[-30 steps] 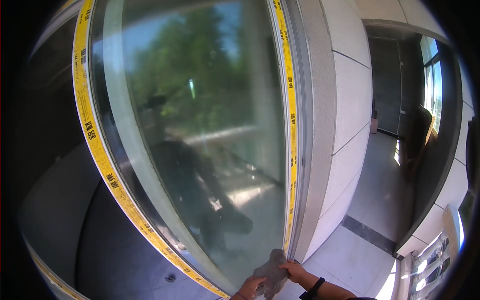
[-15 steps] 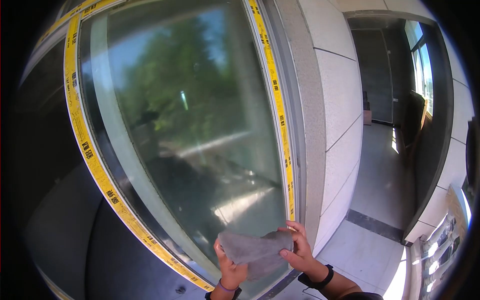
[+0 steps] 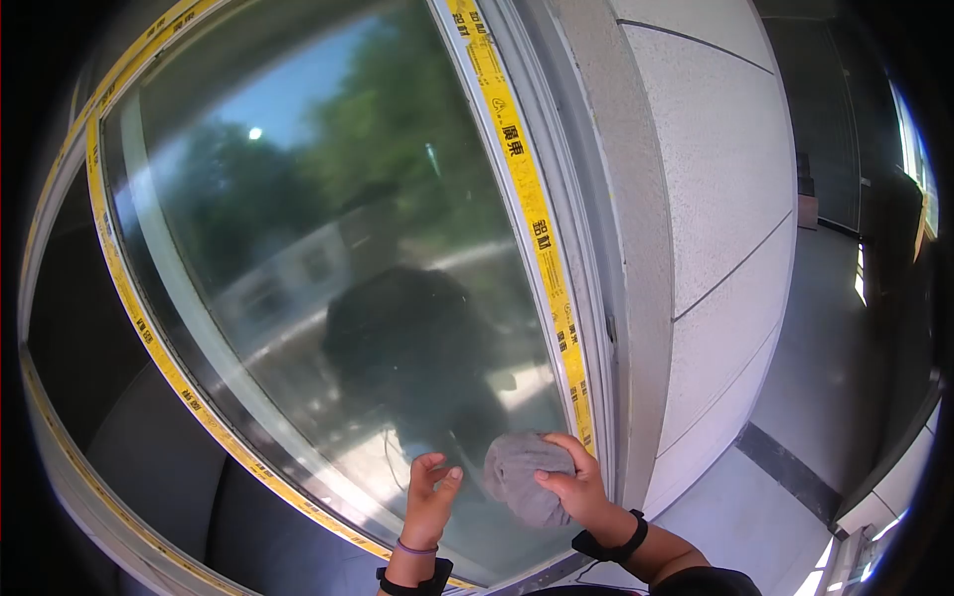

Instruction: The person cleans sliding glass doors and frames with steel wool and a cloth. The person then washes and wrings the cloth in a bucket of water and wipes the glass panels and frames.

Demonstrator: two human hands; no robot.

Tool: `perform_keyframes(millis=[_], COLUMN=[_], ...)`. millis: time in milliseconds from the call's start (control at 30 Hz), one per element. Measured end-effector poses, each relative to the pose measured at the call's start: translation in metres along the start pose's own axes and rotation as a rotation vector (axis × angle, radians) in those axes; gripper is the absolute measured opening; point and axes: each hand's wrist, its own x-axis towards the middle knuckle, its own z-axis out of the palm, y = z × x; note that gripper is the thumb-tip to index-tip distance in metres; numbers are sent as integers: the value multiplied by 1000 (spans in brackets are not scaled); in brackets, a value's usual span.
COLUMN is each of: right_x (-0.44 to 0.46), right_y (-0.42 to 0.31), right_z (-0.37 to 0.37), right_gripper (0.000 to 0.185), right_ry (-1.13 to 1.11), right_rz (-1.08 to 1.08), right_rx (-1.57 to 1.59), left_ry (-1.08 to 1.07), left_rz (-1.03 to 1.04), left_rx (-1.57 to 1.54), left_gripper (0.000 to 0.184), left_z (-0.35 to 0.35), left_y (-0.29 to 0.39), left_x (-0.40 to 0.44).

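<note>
A bunched grey cloth (image 3: 529, 479) is gripped in my right hand (image 3: 578, 484), the thumb pressed on its near face. It is held low in front of the window glass (image 3: 298, 328); whether it touches the pane I cannot tell. To its left, my left hand (image 3: 431, 502) is raised with nothing in it, its fingers loosely curled and apart from the thumb. The pane reflects trees, sky and a dark silhouette. Yellow printed tape (image 3: 537, 228) runs along the window frame's right side, close to my right hand.
Right of the frame stands a light tiled wall (image 3: 696, 169). Beyond it, a passage with a pale floor (image 3: 810, 328) leads to a dark doorway. More yellow tape (image 3: 164, 363) follows the left side of the window frame, with dark space behind it.
My left hand has let go of the cloth and moved a little left. The cloth is now bunched in my right hand alone. The view has turned left, closer to the window.
</note>
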Motion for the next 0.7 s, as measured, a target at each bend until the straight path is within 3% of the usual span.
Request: perform_keyframes(millis=[33,67,100,133,233,300,367,400,433,500,567,633,700], right_x=[5,9,14,17,21,29,31,37,43,55,66,80,99], right_y=[-2,-4,-4,-6,-13,-13,-16,-8,-1,8,11,12,18], right_z=[-3,-5,-4,-5,-15,-30,-46,-53,-59,-68,-72,-77,-80], right_gripper=[43,43,50,58,72,78,73,59,59,44,34,32,31], right_ry=[-99,-116,-302,-488,-495,-507,-271,-135,-139,48,84,103,145], right_rz=[-205,-193,-290,-392,-284,-294,-249,-300,-301,-224,-272,-428,-524], right_rx=[-221,-208,-307,-403,-294,-225,-108,-113,-111,-6,-70,-418,-586], left_ry=[20,-159,-334,-297,-328,-203,-150,-88,-26,130,369,559,557], left_rz=[-7,-135,-255,-266,-320,-321,-110,59,227,806,1301,1455,1365], left_rx=[6,-339,-690,-688,-820,-853,-700,-586,-466,74,719,1070,1260], left_gripper=[58,52,50,47,39,31,28,28,29,31,36,37,37], left_z=[18,41,60,71,74,79,74,77,81,93,97,113,125], left_y=[10,21,27,16,24,48,82,106,131,179,223,251,270], left_x=[-4,-8,-9,-7,11,20,32,38,45,68,95,128,153])
